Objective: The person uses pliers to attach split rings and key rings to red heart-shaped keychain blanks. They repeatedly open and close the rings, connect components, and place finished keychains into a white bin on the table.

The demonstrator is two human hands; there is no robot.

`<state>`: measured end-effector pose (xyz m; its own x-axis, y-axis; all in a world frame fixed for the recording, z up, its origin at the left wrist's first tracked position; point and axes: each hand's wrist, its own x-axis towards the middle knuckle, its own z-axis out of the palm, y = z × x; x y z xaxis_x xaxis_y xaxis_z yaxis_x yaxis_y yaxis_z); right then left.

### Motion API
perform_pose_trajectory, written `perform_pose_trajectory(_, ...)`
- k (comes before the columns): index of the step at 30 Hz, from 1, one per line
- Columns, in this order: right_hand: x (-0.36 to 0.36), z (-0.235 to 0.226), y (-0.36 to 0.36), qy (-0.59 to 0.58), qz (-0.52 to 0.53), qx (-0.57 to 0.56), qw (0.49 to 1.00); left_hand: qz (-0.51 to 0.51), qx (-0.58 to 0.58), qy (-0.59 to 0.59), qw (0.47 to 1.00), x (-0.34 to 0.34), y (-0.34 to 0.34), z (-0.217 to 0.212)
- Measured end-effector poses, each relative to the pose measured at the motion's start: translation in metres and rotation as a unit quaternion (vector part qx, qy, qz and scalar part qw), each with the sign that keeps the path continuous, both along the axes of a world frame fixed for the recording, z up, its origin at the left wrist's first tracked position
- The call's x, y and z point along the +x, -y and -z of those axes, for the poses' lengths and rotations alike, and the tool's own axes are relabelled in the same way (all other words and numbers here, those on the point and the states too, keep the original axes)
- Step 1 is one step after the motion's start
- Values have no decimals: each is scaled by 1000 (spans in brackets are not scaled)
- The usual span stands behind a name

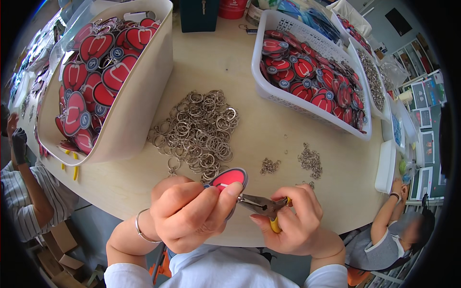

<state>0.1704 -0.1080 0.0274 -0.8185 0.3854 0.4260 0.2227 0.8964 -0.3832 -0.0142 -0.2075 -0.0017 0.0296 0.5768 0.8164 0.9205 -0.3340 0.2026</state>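
My left hand (192, 211) is closed on a red oval tag (231, 178) with a dark rim, pinched between thumb and fingers. My right hand (294, 218) grips a pair of yellow-handled pliers (261, 205). Their jaws point left and meet the edge of the tag beside my left thumb; what the tips hold is too small to make out. Just beyond my left hand lies a heap of metal split rings (201, 129). Small piles of tiny metal rings (310, 161) lie on the table beyond my right hand.
A tall cream bin (161, 72) full of red tags with rings stands at the left. At the right is a white perforated basket (307, 108) of red tags. A dark green box (198, 17) and a red container (233, 8) stand at the back. People sit at both sides.
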Motion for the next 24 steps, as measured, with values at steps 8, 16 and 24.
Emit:
perform_pose_trajectory(8,5,0,-5,3,-38,12,999,23,45,2,999,-3,-5,1)
perform_pose_trajectory(16,0,-1,-6,-7,-24,14,1000,20,-9,-3,1000,-4,1,-3)
perform_pose_trajectory(24,4,-2,-5,-1,-27,-10,1000,20,-2,-4,1000,-3,-1,-1)
